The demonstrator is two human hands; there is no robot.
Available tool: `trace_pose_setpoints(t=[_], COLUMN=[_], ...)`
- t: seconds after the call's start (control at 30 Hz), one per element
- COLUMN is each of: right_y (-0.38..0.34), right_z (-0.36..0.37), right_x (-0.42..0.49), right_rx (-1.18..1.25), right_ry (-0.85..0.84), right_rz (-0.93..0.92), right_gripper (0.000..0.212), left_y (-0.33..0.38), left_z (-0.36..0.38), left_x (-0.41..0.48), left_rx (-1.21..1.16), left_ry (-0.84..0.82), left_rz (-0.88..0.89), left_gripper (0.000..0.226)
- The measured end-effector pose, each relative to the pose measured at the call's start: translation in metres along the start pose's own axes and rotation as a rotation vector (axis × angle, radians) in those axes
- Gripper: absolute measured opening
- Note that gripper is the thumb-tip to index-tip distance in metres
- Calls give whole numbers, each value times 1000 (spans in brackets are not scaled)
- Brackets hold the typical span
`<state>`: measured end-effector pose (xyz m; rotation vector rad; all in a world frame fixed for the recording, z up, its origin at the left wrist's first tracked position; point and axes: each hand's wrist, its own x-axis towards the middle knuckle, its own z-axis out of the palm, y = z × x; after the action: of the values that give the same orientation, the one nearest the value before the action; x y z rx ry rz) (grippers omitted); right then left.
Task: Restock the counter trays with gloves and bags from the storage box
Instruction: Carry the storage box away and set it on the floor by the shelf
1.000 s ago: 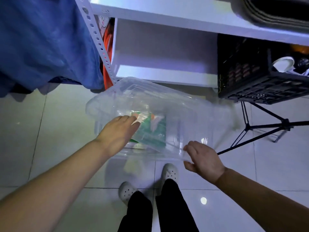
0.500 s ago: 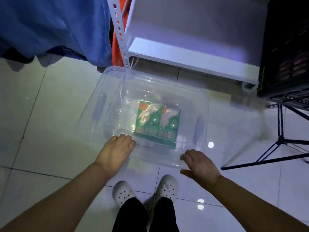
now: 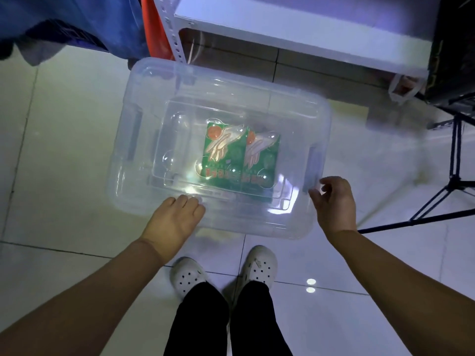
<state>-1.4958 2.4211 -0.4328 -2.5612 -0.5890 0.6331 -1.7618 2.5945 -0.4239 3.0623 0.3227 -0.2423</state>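
A clear plastic storage box with its lid on lies flat on the tiled floor in front of my feet. Through the lid I see two green glove packs side by side near the middle. My left hand lies on the lid's near edge, fingers bent down over it. My right hand hovers at the box's near right corner with fingers apart, just below the right side latch. It holds nothing.
A white metal shelf unit stands right behind the box. Blue cloth hangs at the upper left. A black crate and a black tripod stand to the right. My white shoes are close to the box.
The box was tilted and held in both hands; now it lies flat on the floor. My right hand let go of the front edge and moved to the right corner.
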Motion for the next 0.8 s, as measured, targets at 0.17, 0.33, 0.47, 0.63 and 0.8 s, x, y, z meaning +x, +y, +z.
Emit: trace_pose_setpoints(t=[0.17,0.33,0.47,0.63,0.8], right_y=[5,0,-11,-12,-8], right_z=[3,-2,-2,14,20], right_x=[2,11,29,52,58], right_rx=[-59,-31,134,202,323], right_ry=[-40,-51,-58,-202,-97], right_rz=[5,46,247,402,557], right_gripper=[22,29,56,74,59], left_y=[-1,-23,-60,-93,-83], left_z=[-3,-16,-20,-10,-3], left_x=[3,4,15,33,38], left_rx=[-115,-231,-240,-482,-516], left_ry=[-141,-161,-67,-148,-89], left_rz=[-98,-283,-767,-1126,-1184], left_gripper=[40,33,43,71,74])
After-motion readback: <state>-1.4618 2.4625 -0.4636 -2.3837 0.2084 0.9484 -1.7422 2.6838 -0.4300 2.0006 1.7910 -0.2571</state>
